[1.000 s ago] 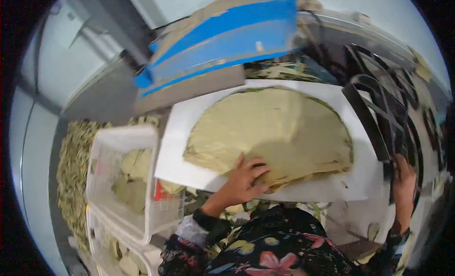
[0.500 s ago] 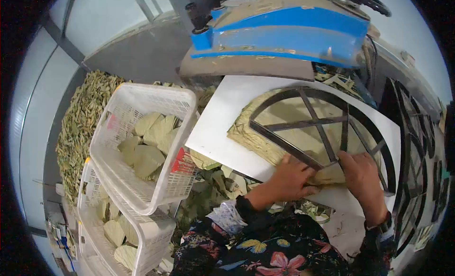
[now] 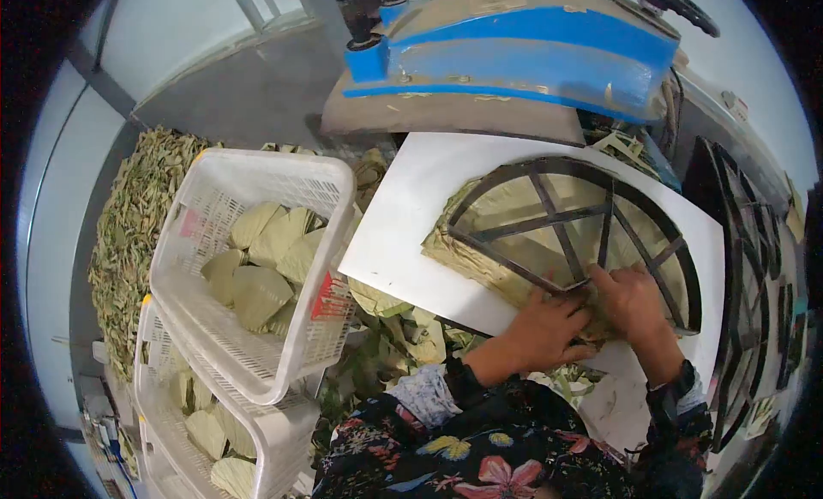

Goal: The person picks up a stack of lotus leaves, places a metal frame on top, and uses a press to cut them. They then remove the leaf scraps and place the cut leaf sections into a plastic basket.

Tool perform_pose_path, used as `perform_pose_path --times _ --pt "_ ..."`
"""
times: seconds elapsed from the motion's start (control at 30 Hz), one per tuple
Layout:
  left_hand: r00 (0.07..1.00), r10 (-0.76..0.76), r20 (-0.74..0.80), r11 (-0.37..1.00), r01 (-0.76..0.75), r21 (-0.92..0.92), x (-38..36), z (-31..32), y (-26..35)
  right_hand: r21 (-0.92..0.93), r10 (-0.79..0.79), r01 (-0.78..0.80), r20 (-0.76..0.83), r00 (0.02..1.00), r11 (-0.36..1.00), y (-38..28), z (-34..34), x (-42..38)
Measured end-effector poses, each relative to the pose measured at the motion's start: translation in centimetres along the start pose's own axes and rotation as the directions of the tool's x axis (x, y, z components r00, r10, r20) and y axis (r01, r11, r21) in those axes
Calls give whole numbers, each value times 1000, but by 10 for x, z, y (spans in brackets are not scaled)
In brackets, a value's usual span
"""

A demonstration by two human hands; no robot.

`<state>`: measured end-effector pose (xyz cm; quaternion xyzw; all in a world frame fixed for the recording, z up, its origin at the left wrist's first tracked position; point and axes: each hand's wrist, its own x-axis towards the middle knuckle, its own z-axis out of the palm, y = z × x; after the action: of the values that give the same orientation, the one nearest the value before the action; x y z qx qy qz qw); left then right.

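A black metal cutting die (image 3: 561, 218), a half-round frame with crossing bars, lies on a stack of pale green leaves (image 3: 480, 263). Under the leaves is a white board (image 3: 390, 220). My right hand (image 3: 634, 303) grips the die at its near side, thumb against a bar and the other fingers partly hidden. Beside it, my left hand (image 3: 549, 329) rests with fingers apart against the near edge of the stack, its fingertips touching the die's near corner.
Behind the board stands a blue press (image 3: 523, 62). White plastic baskets (image 3: 283, 362) holding cut leaves are stacked on the left, before a heap of dried leaves (image 3: 129, 250). More black dies (image 3: 750, 285) lean on the right. Leaf scraps (image 3: 403, 336) lie below the board.
The die has turned slightly and shifted over the leaf stack. Both hands have moved with it, my right hand a little left and my left hand a little right. The view has shifted slightly.
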<state>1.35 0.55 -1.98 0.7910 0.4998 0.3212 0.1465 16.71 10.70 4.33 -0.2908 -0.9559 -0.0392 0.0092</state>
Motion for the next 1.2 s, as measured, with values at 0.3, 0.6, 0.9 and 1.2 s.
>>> perform_pose_path --times 0.3,0.6,0.9,1.2 --pt "984 -51 170 996 36 87 -1 -2 -5 -13 -72 71 -59 996 997 1 3 -2" --pt "956 9 292 993 -43 113 11 -18 7 27 -111 117 -153 982 993 9 8 4" --pt "973 0 232 996 -21 88 9 -14 7 41 -92 103 -210 973 994 13 23 4" --pt "1000 -5 26 964 -2 267 -4 4 14 77 -46 60 -173 984 995 12 24 4"
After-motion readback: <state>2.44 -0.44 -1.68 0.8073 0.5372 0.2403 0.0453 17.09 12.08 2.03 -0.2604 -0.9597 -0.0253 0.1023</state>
